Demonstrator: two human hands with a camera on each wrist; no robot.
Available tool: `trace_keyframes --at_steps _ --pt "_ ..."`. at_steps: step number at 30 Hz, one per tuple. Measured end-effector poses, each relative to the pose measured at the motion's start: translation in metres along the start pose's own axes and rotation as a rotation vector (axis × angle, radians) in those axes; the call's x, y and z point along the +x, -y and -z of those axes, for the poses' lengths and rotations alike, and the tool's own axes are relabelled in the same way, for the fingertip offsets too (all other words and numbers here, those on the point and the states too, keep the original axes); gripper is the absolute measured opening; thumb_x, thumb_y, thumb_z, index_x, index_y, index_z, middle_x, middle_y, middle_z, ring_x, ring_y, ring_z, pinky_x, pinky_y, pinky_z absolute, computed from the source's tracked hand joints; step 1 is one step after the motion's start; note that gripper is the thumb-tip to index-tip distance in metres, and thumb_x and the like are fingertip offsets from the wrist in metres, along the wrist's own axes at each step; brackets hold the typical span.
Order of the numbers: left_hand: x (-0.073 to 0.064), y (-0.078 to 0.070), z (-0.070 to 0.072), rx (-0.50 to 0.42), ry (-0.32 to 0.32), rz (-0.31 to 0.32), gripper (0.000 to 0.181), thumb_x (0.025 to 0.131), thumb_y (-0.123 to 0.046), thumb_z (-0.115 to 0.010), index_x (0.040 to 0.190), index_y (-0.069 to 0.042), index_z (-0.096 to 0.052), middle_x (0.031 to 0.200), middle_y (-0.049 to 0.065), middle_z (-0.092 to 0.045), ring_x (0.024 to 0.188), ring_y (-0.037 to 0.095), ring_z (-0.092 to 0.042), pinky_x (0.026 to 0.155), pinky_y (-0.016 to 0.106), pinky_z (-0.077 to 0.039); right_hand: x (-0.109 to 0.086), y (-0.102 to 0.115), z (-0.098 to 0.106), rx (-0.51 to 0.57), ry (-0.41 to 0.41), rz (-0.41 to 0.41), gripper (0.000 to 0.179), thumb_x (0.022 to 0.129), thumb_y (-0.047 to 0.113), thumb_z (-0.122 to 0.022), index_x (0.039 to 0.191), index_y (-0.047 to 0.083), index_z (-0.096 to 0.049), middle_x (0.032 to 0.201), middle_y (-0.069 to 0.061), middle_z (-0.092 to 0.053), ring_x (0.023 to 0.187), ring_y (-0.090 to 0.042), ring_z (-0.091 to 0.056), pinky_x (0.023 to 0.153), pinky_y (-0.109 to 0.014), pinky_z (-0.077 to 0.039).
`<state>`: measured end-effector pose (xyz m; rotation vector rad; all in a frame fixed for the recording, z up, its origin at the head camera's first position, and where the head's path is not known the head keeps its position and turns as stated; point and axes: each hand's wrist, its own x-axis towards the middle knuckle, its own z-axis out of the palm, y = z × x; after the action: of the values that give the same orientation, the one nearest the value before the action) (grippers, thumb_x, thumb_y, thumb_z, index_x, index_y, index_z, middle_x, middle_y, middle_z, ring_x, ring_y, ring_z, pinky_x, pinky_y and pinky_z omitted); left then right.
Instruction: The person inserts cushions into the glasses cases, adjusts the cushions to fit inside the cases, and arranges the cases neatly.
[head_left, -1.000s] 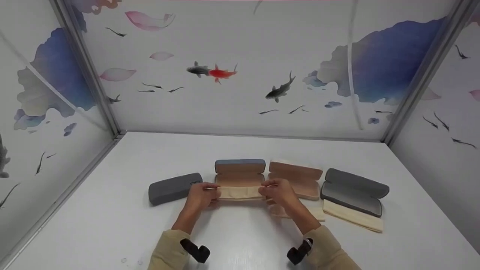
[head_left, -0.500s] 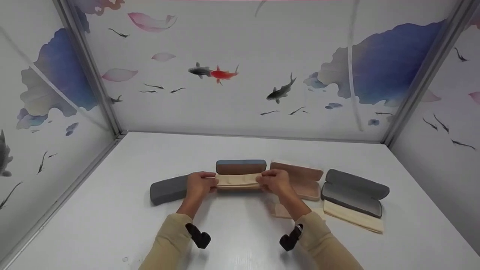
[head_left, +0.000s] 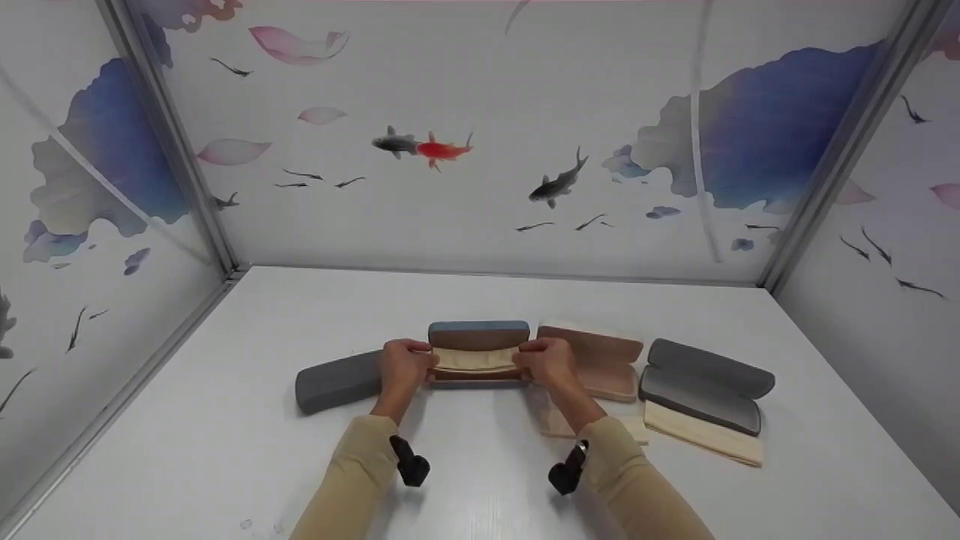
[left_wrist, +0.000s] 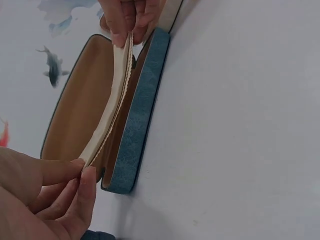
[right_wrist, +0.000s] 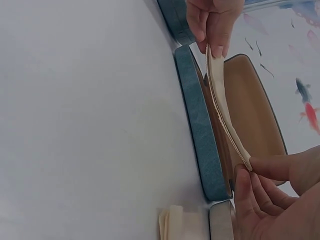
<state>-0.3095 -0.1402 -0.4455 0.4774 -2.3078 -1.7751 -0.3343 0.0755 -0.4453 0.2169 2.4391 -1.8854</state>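
- Two hands at work: my left hand [head_left: 405,367] has its fingers [left_wrist: 86,195] clamped on one end of a folded cream cloth [head_left: 476,361], thumb pressed against them.
- Right hand [head_left: 550,363] matches it, fingers [right_wrist: 243,189] pinched tight on the other end.
- Between them the cloth sags in the middle, right over the open blue case [head_left: 478,340], lid standing up behind; whether it touches the lining, I can't tell.
- Off to my left, a closed case [head_left: 337,382] lies partly behind my hand.
- Over on my right: an open pinkish-brown case [head_left: 592,343], then an open grey one [head_left: 705,367], a second folded cloth [head_left: 703,433] just in front, all on the white surface [head_left: 480,465].
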Motion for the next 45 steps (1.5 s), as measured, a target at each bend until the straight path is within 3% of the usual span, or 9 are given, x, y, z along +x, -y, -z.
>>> trace_keyframes --at_steps 7,13,21,26,32,34,37,39,45 --pt "-0.001 0.002 -0.005 0.131 -0.039 -0.108 0.013 0.083 0.007 -0.068 0.095 0.008 -0.073 0.082 0.020 -0.074 0.051 0.013 -0.060 0.046 0.021 -0.047 -0.001 -0.001 -0.003 -0.061 -0.015 0.039 0.018 0.088 0.004 -0.072 0.105 -0.003 -0.070 0.096 -0.014 -0.071 0.074 -0.019 -0.065 0.067 -0.030 -0.055" --pt "-0.003 0.000 -0.007 0.275 -0.078 -0.208 0.011 0.081 0.007 -0.070 0.091 0.006 -0.073 0.085 0.019 -0.074 0.065 0.018 -0.063 0.058 0.028 -0.050 -0.001 -0.002 -0.007 -0.122 -0.036 0.067 0.016 0.089 0.003 -0.071 0.102 -0.004 -0.069 0.094 -0.014 -0.071 0.073 -0.019 -0.065 0.062 -0.027 -0.052" --pt "-0.003 0.006 -0.009 0.316 -0.081 -0.313 0.012 0.079 0.009 -0.068 0.089 0.008 -0.074 0.083 0.020 -0.075 0.070 0.022 -0.065 0.065 0.037 -0.055 0.000 -0.005 -0.008 -0.168 -0.054 0.083 0.015 0.089 0.004 -0.071 0.102 -0.003 -0.071 0.097 -0.015 -0.072 0.075 -0.017 -0.065 0.062 -0.026 -0.052" --pt "-0.005 0.003 -0.006 0.343 -0.067 -0.301 0.013 0.085 0.005 -0.068 0.095 0.008 -0.074 0.085 0.020 -0.075 0.068 0.020 -0.067 0.063 0.034 -0.055 -0.003 -0.003 -0.005 -0.226 -0.079 0.141 0.018 0.091 0.007 -0.068 0.105 -0.003 -0.072 0.099 -0.017 -0.073 0.071 -0.016 -0.066 0.063 -0.027 -0.051" --pt "-0.004 -0.009 0.001 0.384 -0.154 -0.273 0.016 0.094 -0.002 -0.060 0.090 0.007 -0.074 0.085 0.019 -0.074 0.070 0.022 -0.063 0.064 0.035 -0.051 -0.010 0.006 0.003 -0.308 -0.148 0.213 0.022 0.098 0.013 -0.057 0.105 -0.001 -0.072 0.093 -0.013 -0.072 0.075 -0.017 -0.063 0.064 -0.027 -0.050" --pt "-0.004 -0.012 0.002 0.389 -0.163 -0.261 0.024 0.098 -0.006 -0.056 0.084 0.005 -0.072 0.075 0.014 -0.070 0.066 0.019 -0.057 0.060 0.031 -0.045 -0.013 0.010 0.006 -0.344 -0.176 0.236 0.023 0.100 0.015 -0.055 0.099 0.001 -0.072 0.089 -0.011 -0.070 0.075 -0.017 -0.059 0.062 -0.027 -0.046" --pt "-0.005 -0.016 0.000 0.397 -0.118 -0.237 0.040 0.105 -0.018 -0.050 0.074 0.002 -0.066 0.062 0.007 -0.057 0.059 0.016 -0.048 0.055 0.029 -0.036 -0.014 0.015 0.010 -0.371 -0.183 0.256 0.027 0.102 0.017 -0.052 0.087 0.003 -0.069 0.075 -0.005 -0.061 0.067 -0.016 -0.053 0.056 -0.027 -0.039" --pt "-0.006 -0.018 -0.002 0.412 -0.065 -0.196 0.049 0.107 -0.029 -0.045 0.073 0.000 -0.062 0.063 0.006 -0.052 0.060 0.018 -0.047 0.057 0.030 -0.039 -0.013 0.016 0.011 -0.369 -0.169 0.259 0.030 0.103 0.019 -0.052 0.080 0.004 -0.065 0.068 -0.002 -0.054 0.062 -0.014 -0.048 0.054 -0.026 -0.036" --pt "-0.007 -0.025 -0.008 0.406 0.014 -0.089 0.069 0.103 -0.053 -0.044 0.100 0.012 -0.067 0.094 0.024 -0.068 0.081 0.028 -0.061 0.083 0.045 -0.054 -0.009 0.015 0.006 -0.325 -0.096 0.217 0.037 0.104 0.025 -0.052 0.073 0.006 -0.060 0.060 0.002 -0.046 0.055 -0.011 -0.043 0.050 -0.025 -0.034"
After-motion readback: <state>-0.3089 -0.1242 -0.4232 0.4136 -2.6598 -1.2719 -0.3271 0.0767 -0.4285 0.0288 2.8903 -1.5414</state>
